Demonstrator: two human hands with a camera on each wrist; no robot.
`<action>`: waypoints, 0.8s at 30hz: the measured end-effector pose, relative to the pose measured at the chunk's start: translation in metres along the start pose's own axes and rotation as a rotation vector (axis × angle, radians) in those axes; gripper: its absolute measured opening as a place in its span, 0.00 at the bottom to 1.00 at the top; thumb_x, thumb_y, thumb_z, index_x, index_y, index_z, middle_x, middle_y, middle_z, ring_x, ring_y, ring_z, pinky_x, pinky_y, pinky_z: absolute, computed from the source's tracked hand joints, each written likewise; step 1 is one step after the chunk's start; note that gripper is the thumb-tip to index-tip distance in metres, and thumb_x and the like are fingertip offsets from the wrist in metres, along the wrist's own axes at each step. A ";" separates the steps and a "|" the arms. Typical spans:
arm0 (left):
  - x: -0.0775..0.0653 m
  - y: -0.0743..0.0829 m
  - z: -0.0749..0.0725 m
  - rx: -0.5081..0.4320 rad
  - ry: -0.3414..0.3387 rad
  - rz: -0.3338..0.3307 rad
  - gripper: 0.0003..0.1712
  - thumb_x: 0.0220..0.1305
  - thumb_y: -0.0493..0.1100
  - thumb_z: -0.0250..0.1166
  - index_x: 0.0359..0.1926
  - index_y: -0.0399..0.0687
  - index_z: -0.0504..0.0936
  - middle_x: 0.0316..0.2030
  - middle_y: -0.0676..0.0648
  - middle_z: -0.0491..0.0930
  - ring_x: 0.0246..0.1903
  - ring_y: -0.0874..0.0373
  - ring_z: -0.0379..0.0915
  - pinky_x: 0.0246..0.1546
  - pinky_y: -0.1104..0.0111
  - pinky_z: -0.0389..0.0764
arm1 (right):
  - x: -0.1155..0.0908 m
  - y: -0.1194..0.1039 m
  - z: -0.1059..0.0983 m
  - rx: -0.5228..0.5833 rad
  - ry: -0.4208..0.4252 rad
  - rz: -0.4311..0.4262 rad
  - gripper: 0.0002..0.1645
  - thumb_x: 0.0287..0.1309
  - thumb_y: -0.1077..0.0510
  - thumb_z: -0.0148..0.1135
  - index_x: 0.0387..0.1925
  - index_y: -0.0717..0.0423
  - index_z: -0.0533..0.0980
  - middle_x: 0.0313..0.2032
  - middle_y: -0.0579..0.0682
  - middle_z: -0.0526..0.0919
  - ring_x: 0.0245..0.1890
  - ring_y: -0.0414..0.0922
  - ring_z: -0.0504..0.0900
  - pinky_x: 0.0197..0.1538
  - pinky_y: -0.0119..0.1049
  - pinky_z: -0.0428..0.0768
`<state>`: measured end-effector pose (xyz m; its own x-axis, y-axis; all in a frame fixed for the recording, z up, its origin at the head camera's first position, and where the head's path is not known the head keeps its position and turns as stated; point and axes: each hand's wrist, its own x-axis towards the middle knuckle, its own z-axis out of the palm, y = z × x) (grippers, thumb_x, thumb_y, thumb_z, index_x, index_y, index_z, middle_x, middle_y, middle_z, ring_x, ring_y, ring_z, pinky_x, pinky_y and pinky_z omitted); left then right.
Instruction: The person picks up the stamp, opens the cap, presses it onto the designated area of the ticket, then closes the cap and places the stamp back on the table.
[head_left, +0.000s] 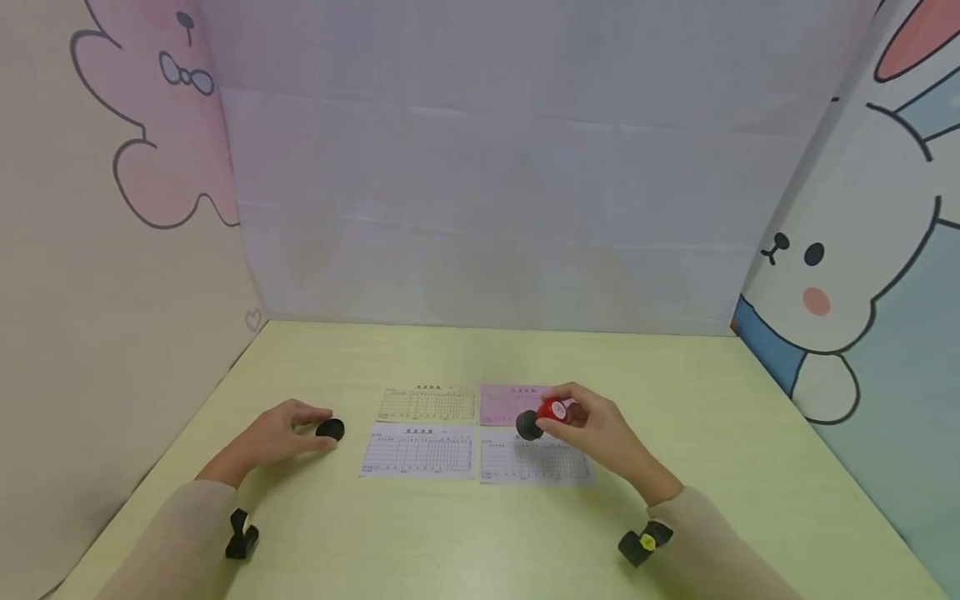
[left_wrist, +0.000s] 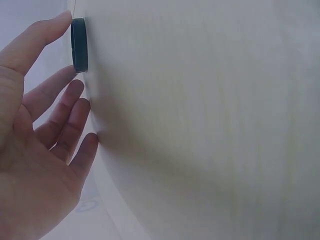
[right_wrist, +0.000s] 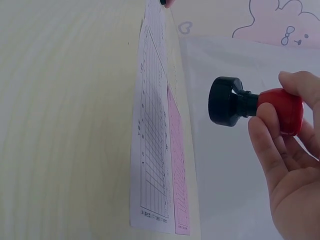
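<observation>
My right hand (head_left: 600, 429) grips a self-inking stamp by its red handle (right_wrist: 281, 111), raised above the papers. The stamp's round black head (right_wrist: 225, 101) points left, its neck showing between head and handle. Toward the left of the table, my left hand (head_left: 285, 432) has its thumb and index finger at opposite edges of a round black stamp cap (head_left: 330, 429), close over the tabletop. The other left fingers are spread loosely below the cap in the left wrist view.
Printed forms lie two by two on the pale table (head_left: 420, 533): a yellowish form (head_left: 427, 404), a pink form (head_left: 502, 404), a white form (head_left: 417, 451) and another white form (head_left: 525, 463). Sheeted walls surround the table; the back sheet (head_left: 480, 208) meets its far edge.
</observation>
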<state>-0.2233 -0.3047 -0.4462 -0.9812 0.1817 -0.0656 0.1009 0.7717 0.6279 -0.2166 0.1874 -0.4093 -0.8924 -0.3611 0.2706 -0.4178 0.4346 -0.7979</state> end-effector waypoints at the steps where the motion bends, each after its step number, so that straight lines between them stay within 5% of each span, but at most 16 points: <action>1: 0.001 0.001 0.000 0.005 -0.002 0.005 0.43 0.54 0.60 0.76 0.62 0.37 0.78 0.58 0.36 0.76 0.60 0.35 0.69 0.58 0.40 0.69 | 0.000 0.000 0.000 0.002 -0.004 -0.002 0.22 0.56 0.55 0.75 0.52 0.47 0.79 0.40 0.47 0.82 0.31 0.45 0.80 0.34 0.31 0.81; 13: 0.021 0.017 -0.001 0.027 -0.008 0.044 0.37 0.64 0.57 0.70 0.68 0.43 0.74 0.62 0.38 0.75 0.62 0.36 0.67 0.58 0.40 0.70 | 0.003 0.003 0.002 0.014 -0.020 -0.042 0.21 0.57 0.53 0.75 0.52 0.43 0.80 0.40 0.45 0.83 0.31 0.45 0.79 0.34 0.31 0.81; 24: 0.041 0.035 0.006 0.050 -0.007 0.161 0.29 0.71 0.52 0.63 0.66 0.42 0.75 0.62 0.37 0.74 0.63 0.35 0.66 0.61 0.39 0.66 | 0.000 0.002 -0.002 0.001 -0.014 -0.019 0.22 0.57 0.54 0.75 0.53 0.45 0.80 0.42 0.45 0.83 0.32 0.45 0.80 0.36 0.31 0.81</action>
<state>-0.2587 -0.2668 -0.4321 -0.9505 0.3095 0.0271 0.2649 0.7617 0.5913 -0.2180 0.1903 -0.4097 -0.8818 -0.3809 0.2782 -0.4346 0.4270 -0.7929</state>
